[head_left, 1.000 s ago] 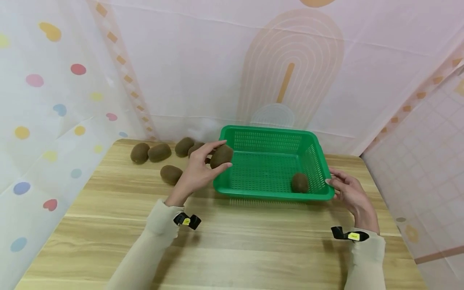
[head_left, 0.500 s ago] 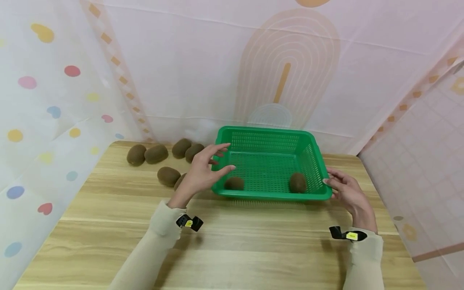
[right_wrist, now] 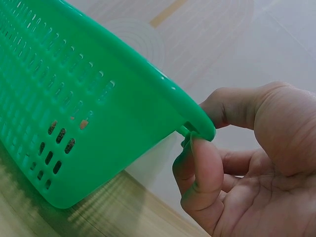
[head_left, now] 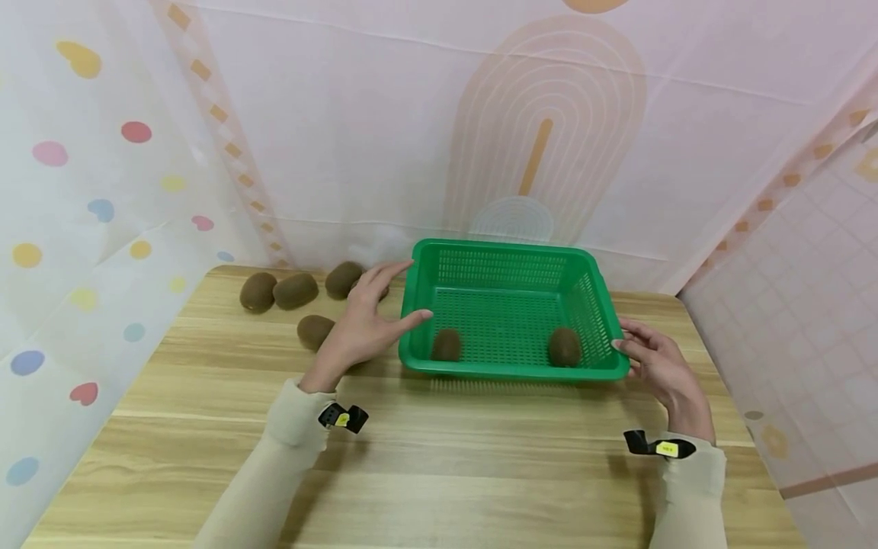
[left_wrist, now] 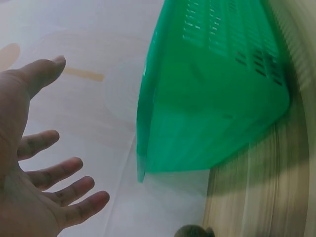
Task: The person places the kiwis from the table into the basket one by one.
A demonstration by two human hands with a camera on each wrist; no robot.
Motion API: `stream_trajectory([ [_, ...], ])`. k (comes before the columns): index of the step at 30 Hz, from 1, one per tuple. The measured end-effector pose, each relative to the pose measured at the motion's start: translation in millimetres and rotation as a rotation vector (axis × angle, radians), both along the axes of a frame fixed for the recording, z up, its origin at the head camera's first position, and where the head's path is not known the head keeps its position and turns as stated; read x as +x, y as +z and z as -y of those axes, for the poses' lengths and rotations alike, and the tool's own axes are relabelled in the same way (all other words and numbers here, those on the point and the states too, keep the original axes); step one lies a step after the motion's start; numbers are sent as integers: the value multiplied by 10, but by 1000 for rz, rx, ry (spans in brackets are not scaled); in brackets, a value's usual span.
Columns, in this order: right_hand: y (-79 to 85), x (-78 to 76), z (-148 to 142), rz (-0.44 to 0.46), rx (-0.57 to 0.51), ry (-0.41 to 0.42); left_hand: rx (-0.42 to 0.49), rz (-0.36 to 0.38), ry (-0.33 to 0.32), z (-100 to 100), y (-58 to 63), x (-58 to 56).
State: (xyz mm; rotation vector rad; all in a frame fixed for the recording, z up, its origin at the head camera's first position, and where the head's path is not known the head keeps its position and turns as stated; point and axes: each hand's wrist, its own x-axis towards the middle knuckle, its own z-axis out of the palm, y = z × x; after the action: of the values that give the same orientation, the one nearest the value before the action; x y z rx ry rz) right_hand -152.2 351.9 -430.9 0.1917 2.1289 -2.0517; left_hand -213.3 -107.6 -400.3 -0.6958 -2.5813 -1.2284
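Observation:
A green plastic basket (head_left: 514,371) stands on the wooden table, with one brown kiwi (head_left: 447,345) at its near left corner and another kiwi (head_left: 565,348) at its near right. My left hand (head_left: 362,324), holding nothing, hovers by the basket's left rim with thumb and fingers spread apart. In the left wrist view, that hand (left_wrist: 39,197) shows empty beside the basket wall (left_wrist: 207,108). At the basket's right end, my right hand (head_left: 661,370) pinches the rim; the right wrist view has thumb and curled fingers (right_wrist: 202,173) on either side of it.
Left of the basket lie several loose kiwis, among them one at the far left (head_left: 257,292), one beside it (head_left: 296,290) and a nearer one (head_left: 315,332). My left hand partly covers some. A patterned cloth backdrop (head_left: 357,152) rises right behind the table.
My left hand has let go of a kiwi, which now lies in the basket's near left corner, and has drawn back leftward. The right hand keeps its pinch on the rim.

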Motion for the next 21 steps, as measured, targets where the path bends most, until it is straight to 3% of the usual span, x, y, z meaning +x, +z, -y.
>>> stream_trajectory([
  [4,-14,1,-3,-12,22,4,-44,-12,18,77,-21,3],
  [13,-43,2,-18,-21,45,5,-111,38,79,257,-140,11],
  [21,-39,-2,-16,-19,51,-1,-186,-17,114,455,-268,18],
])
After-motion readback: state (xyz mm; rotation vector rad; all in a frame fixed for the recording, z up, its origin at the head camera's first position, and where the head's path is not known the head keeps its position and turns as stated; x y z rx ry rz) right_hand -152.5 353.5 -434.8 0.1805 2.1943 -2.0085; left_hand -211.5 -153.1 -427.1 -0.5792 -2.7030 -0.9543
